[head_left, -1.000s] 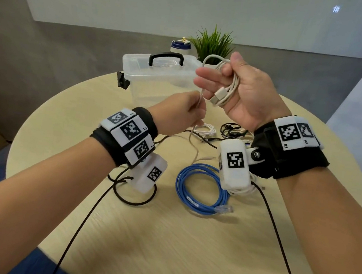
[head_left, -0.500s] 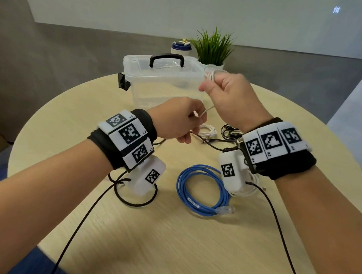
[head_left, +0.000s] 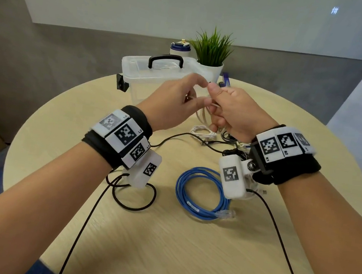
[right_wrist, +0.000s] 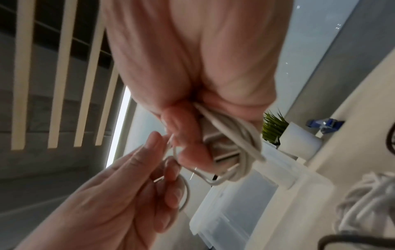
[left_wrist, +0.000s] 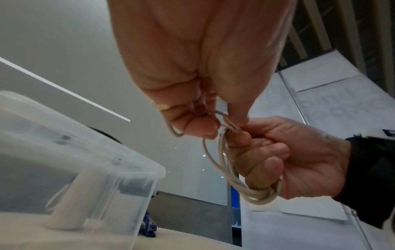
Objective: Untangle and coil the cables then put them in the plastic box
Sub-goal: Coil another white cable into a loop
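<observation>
- Right grip (head_left: 229, 111) is curling its fingers around a bundle of white cable (left_wrist: 230, 169), with the loops hanging below the fist and a connector tucked against the palm in the right wrist view.
- Left grip (head_left: 175, 99) is pinching a free strand of the same white cable between thumb and fingertips, just beside the right hand's thumb; the two hands are meeting above the worktop (head_left: 183, 252).
- Plastic box (head_left: 142, 72) is sitting at 12 o'clock on the worktop, just behind the hands, with its lid on and black handle up.
- Blue cable (head_left: 200, 192) is lying coiled on the worktop at about 5 o'clock from the hands.
- Black cable (head_left: 135, 199) is lying in a loose loop at about 7 o'clock from them.
- More white and black cables (head_left: 203, 131) are lying in a small heap directly under the hands.
- Potted plant (head_left: 212, 51) is standing just to the right of the box, at 12 o'clock.
</observation>
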The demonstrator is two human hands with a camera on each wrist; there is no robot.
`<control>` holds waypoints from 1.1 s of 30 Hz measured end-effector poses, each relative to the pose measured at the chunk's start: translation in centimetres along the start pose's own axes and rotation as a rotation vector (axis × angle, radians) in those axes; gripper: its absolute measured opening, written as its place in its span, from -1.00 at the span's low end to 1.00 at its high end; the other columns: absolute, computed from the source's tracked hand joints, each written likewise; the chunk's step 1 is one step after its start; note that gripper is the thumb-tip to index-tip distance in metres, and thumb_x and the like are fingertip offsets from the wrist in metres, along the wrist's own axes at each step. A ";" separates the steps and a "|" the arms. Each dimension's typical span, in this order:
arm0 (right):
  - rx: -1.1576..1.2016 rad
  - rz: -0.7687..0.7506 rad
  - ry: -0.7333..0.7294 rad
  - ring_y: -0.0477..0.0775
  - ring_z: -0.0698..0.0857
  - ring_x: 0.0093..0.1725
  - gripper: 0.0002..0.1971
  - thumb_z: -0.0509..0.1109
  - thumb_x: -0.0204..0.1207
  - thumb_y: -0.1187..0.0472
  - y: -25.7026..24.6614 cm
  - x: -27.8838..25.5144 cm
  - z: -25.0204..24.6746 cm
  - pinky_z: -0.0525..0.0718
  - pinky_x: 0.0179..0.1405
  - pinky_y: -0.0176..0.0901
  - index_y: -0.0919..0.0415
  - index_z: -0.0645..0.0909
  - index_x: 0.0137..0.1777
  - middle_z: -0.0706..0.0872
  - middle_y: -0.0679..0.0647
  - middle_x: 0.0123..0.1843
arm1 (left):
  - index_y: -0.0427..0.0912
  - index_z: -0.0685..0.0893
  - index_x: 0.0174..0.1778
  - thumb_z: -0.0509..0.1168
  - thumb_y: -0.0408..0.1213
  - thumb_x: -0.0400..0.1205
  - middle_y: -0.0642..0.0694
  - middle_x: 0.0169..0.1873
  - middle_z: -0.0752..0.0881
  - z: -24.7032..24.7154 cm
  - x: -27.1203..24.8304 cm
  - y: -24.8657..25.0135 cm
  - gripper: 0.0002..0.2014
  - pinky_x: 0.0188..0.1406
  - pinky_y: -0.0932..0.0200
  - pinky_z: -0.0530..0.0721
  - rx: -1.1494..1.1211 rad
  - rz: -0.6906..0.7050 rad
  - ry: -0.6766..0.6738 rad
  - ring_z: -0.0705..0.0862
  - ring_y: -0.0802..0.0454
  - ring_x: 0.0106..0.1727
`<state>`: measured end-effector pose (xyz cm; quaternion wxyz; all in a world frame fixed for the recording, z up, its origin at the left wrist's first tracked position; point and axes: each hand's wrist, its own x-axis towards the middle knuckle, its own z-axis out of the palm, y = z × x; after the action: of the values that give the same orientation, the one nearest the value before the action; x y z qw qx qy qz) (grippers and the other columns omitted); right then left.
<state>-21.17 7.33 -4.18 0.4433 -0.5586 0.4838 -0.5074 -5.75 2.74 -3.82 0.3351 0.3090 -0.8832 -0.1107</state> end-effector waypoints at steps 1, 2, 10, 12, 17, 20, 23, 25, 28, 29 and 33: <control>0.047 0.010 -0.006 -0.13 0.33 -0.66 -0.66 0.13 0.73 0.02 0.0 0.0 0.0 0.51 -0.57 -0.20 0.21 0.49 -0.20 0.47 -0.08 -0.53 | -0.11 0.59 0.28 0.22 -0.03 0.68 0.01 -0.27 0.61 -0.1 0.2 -0.1 -0.67 -0.36 0.52 0.40 0.042 0.041 0.007 0.52 0.18 -0.33; 0.093 0.022 -0.012 -0.13 0.32 -0.65 -0.65 0.12 0.74 0.02 -0.1 0.0 -0.1 0.49 -0.57 -0.21 0.20 0.49 -0.21 0.47 -0.06 -0.51 | -0.10 0.65 0.24 0.20 -0.03 0.69 -0.02 -0.24 0.61 -0.2 0.3 -0.1 -0.68 -0.34 0.49 0.38 0.068 0.080 0.020 0.52 0.13 -0.29; 0.410 0.081 -0.018 -0.10 0.32 -0.65 -0.55 0.08 0.74 0.01 0.1 0.4 0.6 0.43 -0.59 -0.27 0.21 0.41 -0.37 0.28 -0.03 -0.63 | -0.31 0.64 -0.03 0.09 -0.13 0.75 -0.16 -0.25 0.63 0.8 0.7 -0.5 -0.67 -0.20 0.09 0.53 -0.079 0.063 0.055 0.59 -0.08 -0.23; 0.373 0.035 0.015 -0.05 0.37 -0.60 -0.61 0.05 0.76 0.06 0.8 0.7 0.9 0.50 -0.47 -0.18 0.23 0.45 -0.25 0.33 -0.01 -0.60 | -0.35 0.60 -0.05 0.09 -0.13 0.75 -0.23 -0.23 0.67 1.2 0.6 -0.6 -0.66 -0.18 -0.03 0.60 -0.126 -0.006 0.039 0.63 -0.15 -0.22; 0.218 -0.075 0.022 0.05 0.60 -0.40 -0.76 0.18 0.72 0.20 2.1 0.7 0.1 0.65 -0.21 0.06 0.33 0.60 0.17 0.50 0.03 -0.44 | -0.21 0.52 -0.23 0.16 -0.08 0.71 -0.01 -0.46 0.52 1.9 0.5 -1.3 -0.70 -0.44 0.29 0.41 -0.205 -0.116 0.107 0.47 0.15 -0.42; -0.099 -0.177 0.057 0.06 0.67 -0.22 -0.79 0.35 0.61 0.23 2.4 0.6 -0.4 0.65 -0.17 -0.03 0.17 0.69 0.21 0.71 0.08 -0.27 | -0.18 0.48 -0.28 0.22 -0.09 0.69 0.05 -0.52 0.43 2.0 0.7 -1.4 -0.71 -0.56 0.39 0.33 -0.225 -0.139 0.167 0.40 0.25 -0.53; -0.242 -0.246 0.123 -0.03 0.60 -0.34 -0.80 0.42 0.57 0.25 2.7 0.7 -0.5 0.59 -0.40 -0.22 0.15 0.73 0.16 0.73 0.19 -0.24 | -0.22 0.53 -0.22 0.26 -0.07 0.67 0.04 -0.50 0.46 2.4 0.8 -1.4 -0.72 -0.50 0.33 0.37 -0.273 -0.148 0.175 0.40 0.16 -0.47; -0.245 -0.260 0.177 0.00 0.58 -0.41 -0.85 0.41 0.58 0.25 2.8 0.9 -0.5 0.56 -0.49 -0.24 0.21 0.76 0.08 0.68 0.14 -0.34 | -0.14 0.54 -0.24 0.24 -0.08 0.68 0.05 -0.48 0.48 2.4 0.6 -1.3 -0.75 -0.45 0.28 0.42 -0.364 -0.147 0.165 0.41 0.18 -0.46; -0.109 -0.218 0.218 0.06 0.62 -0.43 -0.84 0.41 0.57 0.29 2.8 1.2 -0.8 0.53 -0.51 -0.21 0.32 0.74 0.07 0.65 0.04 -0.43 | -0.24 0.58 -0.15 0.07 -0.20 0.77 -0.12 -0.41 0.55 1.9 0.2 -1.3 -0.72 -0.50 0.27 0.46 -0.572 -0.161 0.157 0.45 0.17 -0.49; -0.055 -0.200 0.222 0.03 0.62 -0.43 -0.84 0.41 0.57 0.30 2.7 1.2 -0.8 0.52 -0.51 -0.21 0.33 0.74 0.08 0.65 0.03 -0.43 | -0.26 0.59 -0.12 0.04 -0.27 0.77 -0.18 -0.38 0.57 1.6 0.1 -1.4 -0.73 -0.50 0.27 0.49 -0.621 -0.180 0.159 0.48 0.15 -0.48; 0.101 -0.160 0.198 0.04 0.65 -0.40 -0.89 0.37 0.59 0.32 2.4 0.9 -0.6 0.54 -0.51 -0.25 0.32 0.72 0.00 0.62 0.11 -0.39 | -0.16 0.65 -0.09 0.17 -0.55 0.63 -0.08 -0.35 0.68 0.9 -0.2 -1.6 -0.78 -0.38 0.30 0.61 -0.569 -0.199 0.127 0.59 0.20 -0.43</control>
<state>-22.01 6.06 -6.35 0.3792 -0.5194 0.4530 -0.6174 -5.48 1.61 -5.21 0.4502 0.2939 -0.7595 -0.3662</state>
